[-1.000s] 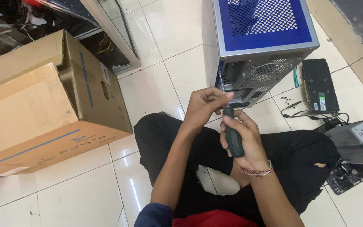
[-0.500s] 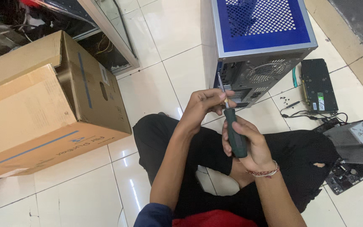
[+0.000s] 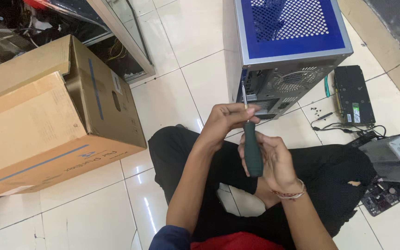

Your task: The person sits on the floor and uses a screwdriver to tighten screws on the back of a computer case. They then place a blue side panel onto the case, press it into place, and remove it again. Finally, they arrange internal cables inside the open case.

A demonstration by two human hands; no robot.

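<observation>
Person sits cross-legged on white tiled floor (image 3: 172,97), both hands raised over the lap. Right hand (image 3: 274,159) is clenched around the dark green handle of a screwdriver (image 3: 252,146), held roughly upright with the thin metal shaft pointing up. Left hand (image 3: 228,121) pinches the shaft just above the handle with its fingertips, touching it. Screwdriver tip sits in front of the rear panel of a grey computer case (image 3: 283,51) with a blue perforated side, standing on the floor just beyond the knees. Graphics card (image 3: 353,95) lies flat right of the case, small loose screws (image 3: 318,110) and a black cable (image 3: 343,129) near it. Large cardboard box (image 3: 47,120) well apart at left. Circuit board (image 3: 387,194) and a grey metal part (image 3: 392,157) at far right.
</observation>
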